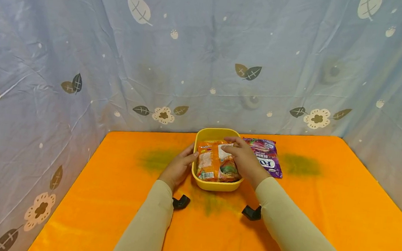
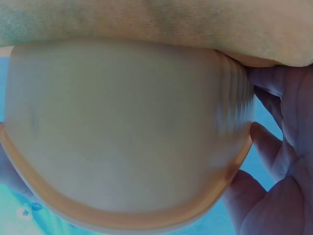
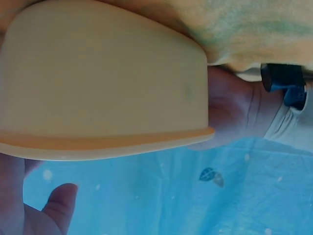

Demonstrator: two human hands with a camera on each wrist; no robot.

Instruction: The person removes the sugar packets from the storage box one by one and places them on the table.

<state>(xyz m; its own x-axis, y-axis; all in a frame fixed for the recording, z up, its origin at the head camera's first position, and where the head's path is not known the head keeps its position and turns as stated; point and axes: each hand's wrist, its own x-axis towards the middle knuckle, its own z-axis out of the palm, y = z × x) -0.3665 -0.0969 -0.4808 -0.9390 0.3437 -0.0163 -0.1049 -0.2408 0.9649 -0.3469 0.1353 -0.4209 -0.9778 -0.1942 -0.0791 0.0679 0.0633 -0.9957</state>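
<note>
A yellow plastic tub (image 1: pixel 216 186) with rounded corners stands on the orange cloth. Inside it lies an orange printed packet (image 1: pixel 206 161) with a white label and a barcode. My left hand (image 1: pixel 178 167) grips the tub's left side, its thumb at the rim and fingers along the outside wall. In the left wrist view those fingers (image 2: pixel 266 142) lie against the ribbed wall. Reaching over the right rim, my right hand (image 1: pixel 247 157) rests at the packet's upper right with fingers extended. The right wrist view shows its thumb (image 3: pixel 61 203) apart from the tub; its other fingers are mostly hidden.
Right of the tub, a purple printed pouch (image 1: pixel 268 158) lies flat, partly behind my right hand. Orange cloth (image 1: pixel 131 217) covers the table. Blue patterned curtains (image 1: pixel 203 39) stand along the back and both sides, close behind the tub.
</note>
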